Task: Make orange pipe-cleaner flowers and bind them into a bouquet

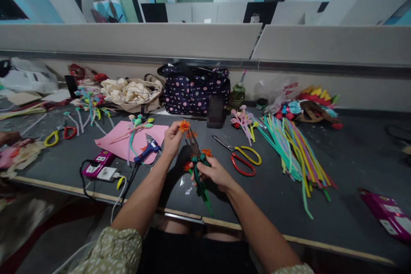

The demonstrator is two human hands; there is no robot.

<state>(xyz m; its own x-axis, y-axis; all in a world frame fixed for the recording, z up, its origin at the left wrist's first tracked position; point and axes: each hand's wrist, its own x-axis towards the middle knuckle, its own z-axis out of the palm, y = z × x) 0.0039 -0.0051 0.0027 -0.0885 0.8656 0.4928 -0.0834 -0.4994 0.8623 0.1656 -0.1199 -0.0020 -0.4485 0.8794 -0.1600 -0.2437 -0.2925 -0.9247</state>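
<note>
My left hand (pixel 173 140) pinches an orange fuzzy flower (pixel 184 126), held up over the dark table. In my right hand (pixel 214 172) is a pair of long-nose pliers (pixel 194 144) with green handles, their jaws pointing up at the flower's underside. Whether the jaws grip the flower, I cannot make out. More orange fuzzy pieces (pixel 207 153) show beside and behind the pliers. To the right lie scissors (pixel 246 160) with one red and one yellow handle. A blue glue gun (pixel 147 150) rests on a pink sheet (pixel 115 137) left of my left hand.
Pipe cleaners (pixel 293 150) in many colours spread over the right side. Behind my hands stand a dotted bag (pixel 195 90) and a dark upright phone-like object (pixel 215 112). A purple power strip (pixel 100 163) with cords lies front left. Another person's hand (pixel 9 138) shows at far left.
</note>
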